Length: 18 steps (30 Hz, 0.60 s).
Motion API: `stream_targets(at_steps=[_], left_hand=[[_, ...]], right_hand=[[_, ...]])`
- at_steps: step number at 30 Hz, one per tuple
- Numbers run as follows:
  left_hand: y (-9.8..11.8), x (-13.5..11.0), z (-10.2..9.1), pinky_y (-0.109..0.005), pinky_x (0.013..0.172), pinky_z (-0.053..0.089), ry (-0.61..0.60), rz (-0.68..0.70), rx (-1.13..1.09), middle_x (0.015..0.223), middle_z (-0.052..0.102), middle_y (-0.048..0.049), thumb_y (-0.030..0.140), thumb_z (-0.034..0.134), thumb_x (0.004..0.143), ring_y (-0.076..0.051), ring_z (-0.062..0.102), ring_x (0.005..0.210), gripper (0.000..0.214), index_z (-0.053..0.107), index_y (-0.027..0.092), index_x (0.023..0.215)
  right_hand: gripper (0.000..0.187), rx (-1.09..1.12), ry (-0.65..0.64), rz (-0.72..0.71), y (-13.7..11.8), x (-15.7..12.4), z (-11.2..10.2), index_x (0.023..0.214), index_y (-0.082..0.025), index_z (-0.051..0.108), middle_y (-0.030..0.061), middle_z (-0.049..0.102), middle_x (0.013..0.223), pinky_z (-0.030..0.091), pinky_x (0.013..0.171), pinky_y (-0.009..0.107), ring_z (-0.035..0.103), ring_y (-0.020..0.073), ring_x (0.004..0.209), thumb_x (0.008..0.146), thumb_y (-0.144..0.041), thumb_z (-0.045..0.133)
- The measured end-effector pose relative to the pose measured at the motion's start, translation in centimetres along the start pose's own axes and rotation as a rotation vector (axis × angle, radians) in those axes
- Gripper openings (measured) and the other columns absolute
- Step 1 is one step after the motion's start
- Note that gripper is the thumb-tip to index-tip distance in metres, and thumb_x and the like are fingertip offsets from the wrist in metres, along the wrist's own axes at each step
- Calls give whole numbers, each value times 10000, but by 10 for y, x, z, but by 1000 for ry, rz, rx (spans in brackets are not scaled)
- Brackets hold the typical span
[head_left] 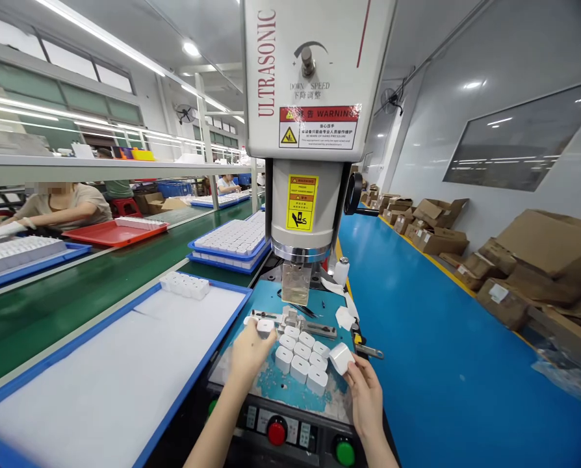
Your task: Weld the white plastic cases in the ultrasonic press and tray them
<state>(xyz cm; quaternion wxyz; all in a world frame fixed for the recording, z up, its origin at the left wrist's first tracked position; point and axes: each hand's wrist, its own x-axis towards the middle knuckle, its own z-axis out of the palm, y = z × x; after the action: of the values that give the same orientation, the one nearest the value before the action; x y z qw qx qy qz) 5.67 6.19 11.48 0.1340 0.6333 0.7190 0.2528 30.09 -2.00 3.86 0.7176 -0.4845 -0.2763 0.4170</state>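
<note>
White blocks [301,351] clustered | left hand [251,351] grasping block [266,326] | right hand [365,393] pinching tilted block [340,359] | tight spacing may cause knocks

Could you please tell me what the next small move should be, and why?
Probably, the left hand should set the white block it grips into the blue-rimmed tray, beside the white blocks at its far end: that hand is nearer the tray, and similar blocks already stand there.
</note>
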Motion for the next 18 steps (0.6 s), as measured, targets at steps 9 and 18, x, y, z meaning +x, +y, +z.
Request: stream_targets(at_steps=[9,18], left_hand=[[-62,-4,12,-297,775,423,157,23,4,984,674,-107,494,434,842,-255,618,952,407,590,165,1021],[-88,-6,28,-359,824,478,235,56,-230,1058,652,-123,505,462,823,-271,624,977,483,536,146,1137]], right_hand=[[462,-148,1,-101,-5,3,4,1047,-200,656,92,683,1081,540,830,404,622,302,1022,672,-459,735],[343,-621,-396,-379,-39,71,70,1017,-211,667,96,678,1096,529,847,417,652,254,931,784,-450,590]])
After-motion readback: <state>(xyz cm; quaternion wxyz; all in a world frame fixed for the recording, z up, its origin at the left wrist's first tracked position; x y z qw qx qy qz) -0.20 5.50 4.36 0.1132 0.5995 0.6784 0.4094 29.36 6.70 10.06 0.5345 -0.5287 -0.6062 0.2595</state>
